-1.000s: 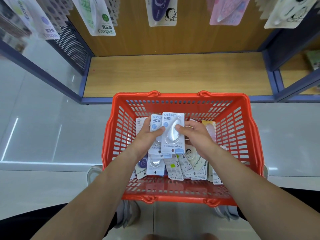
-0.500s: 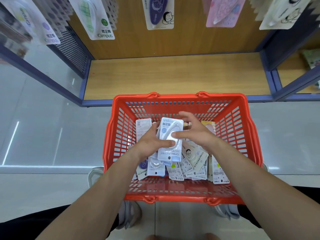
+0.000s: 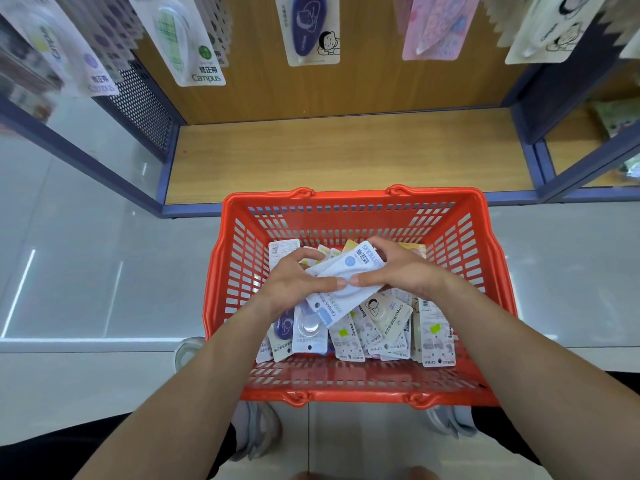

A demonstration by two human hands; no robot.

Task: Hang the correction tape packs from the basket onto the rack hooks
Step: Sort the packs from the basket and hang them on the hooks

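Pale glossy floor tiles (image 3: 86,271) fill the left side. At the far side stands a blue-framed rack (image 3: 168,174), with a black perforated panel (image 3: 138,109) on its left wall. Packs hang in a row at the top of it: a green checked Campus pack (image 3: 183,39) at the left, then a dark blue pack (image 3: 310,26), a pink pack (image 3: 436,26) and, far right, a white pack with a drawn figure (image 3: 550,29). Below them lies the wooden shelf (image 3: 346,150) of the rack.

Just in front of the shelf edge, on the floor, stands the red basket (image 3: 235,271). The left hand (image 3: 291,289) reaches into it, fingers curled over the far edge of a white and blue correction tape pack (image 3: 353,271) and thumb pressed on its top face. This pack is tilted and sits above the pile of loose packs (image 3: 381,323) that covers the basket bottom. The right hand (image 3: 405,271) grips the right end of the same pack, fingers curled over its far edge, thumb on top. The two thumb tips almost meet. Whether more packs are under the held one, I cannot tell.

Two grey shoes (image 3: 256,431) show below the near rim of the basket.
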